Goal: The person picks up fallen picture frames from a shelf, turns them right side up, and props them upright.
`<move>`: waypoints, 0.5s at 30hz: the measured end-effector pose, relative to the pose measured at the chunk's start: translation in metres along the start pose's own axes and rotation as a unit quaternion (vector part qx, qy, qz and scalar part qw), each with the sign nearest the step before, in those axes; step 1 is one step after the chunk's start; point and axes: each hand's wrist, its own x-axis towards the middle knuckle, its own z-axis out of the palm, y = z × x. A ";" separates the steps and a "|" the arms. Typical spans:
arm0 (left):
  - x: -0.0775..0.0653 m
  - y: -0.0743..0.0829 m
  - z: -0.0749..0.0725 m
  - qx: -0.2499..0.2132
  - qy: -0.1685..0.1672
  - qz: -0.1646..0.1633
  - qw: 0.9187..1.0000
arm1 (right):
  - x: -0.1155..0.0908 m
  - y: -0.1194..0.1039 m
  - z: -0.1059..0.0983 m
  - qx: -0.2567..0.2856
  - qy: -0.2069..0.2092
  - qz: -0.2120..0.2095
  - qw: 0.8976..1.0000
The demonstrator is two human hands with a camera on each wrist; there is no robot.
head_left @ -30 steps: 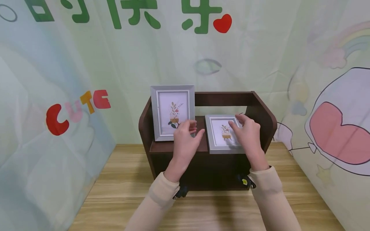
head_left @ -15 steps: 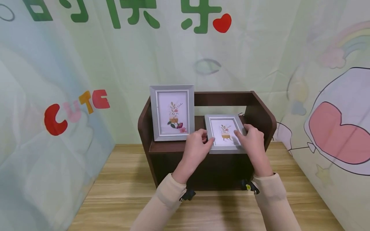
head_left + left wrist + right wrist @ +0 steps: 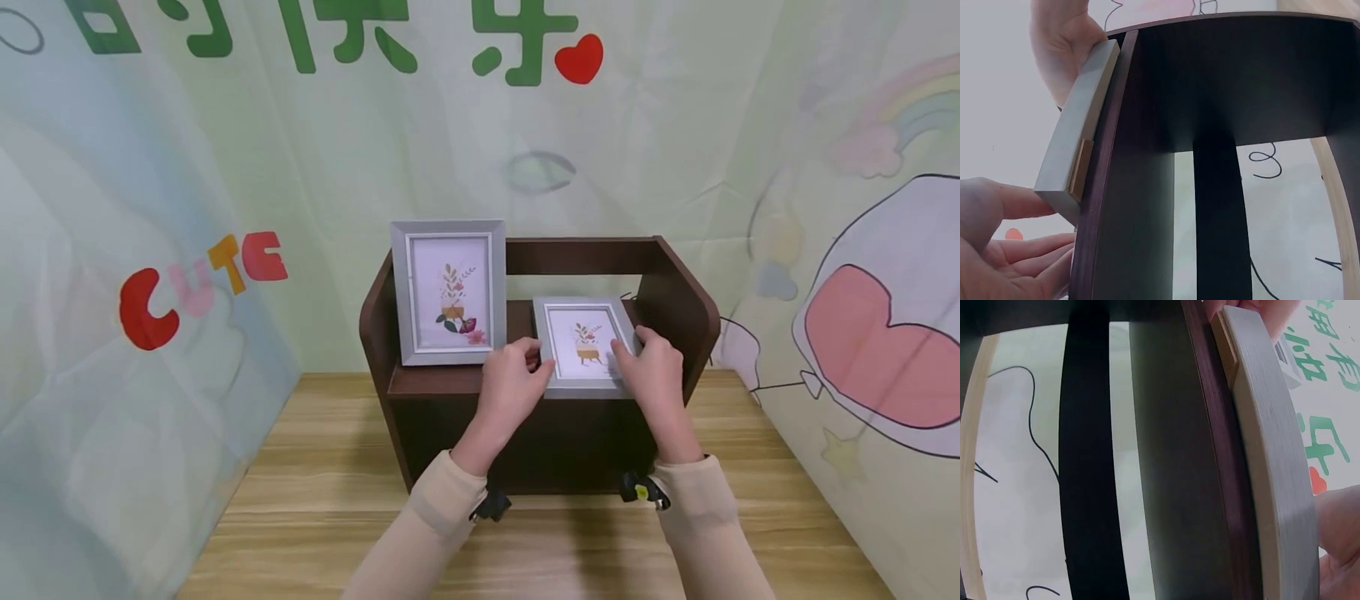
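Observation:
A grey picture frame (image 3: 588, 342) with a plant print lies face up on the upper board of a dark brown shelf (image 3: 525, 442). My left hand (image 3: 512, 379) holds its left side, thumb near the front corner. Opposite, my right hand (image 3: 654, 371) holds the right side, with the thumb on the rim. Seen from below in the left wrist view, the frame's edge (image 3: 1075, 125) overlaps the shelf's front, and the left thumb (image 3: 1022, 201) touches its corner. A matching frame (image 3: 450, 292) stands upright at the shelf's left end, leaning back, touched by neither hand.
The shelf's raised side panels (image 3: 686, 308) and a back rail (image 3: 577, 257) enclose the upper board. It stands on a wood-grain table (image 3: 300, 500). Printed cloth walls (image 3: 337, 167) rise behind and at both sides.
My left hand has moved right from in front of the standing frame to the lying frame's left edge. The right hand has come down onto its right edge. Both frames stay in place.

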 end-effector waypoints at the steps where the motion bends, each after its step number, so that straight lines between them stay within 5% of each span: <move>1: 0.000 0.000 0.001 -0.004 0.005 0.001 1.000 | 0.000 0.000 0.001 0.004 0.003 0.001 1.000; 15: 0.001 -0.004 0.006 -0.102 0.071 -0.028 0.992 | -0.003 0.000 0.008 0.076 0.059 0.003 0.995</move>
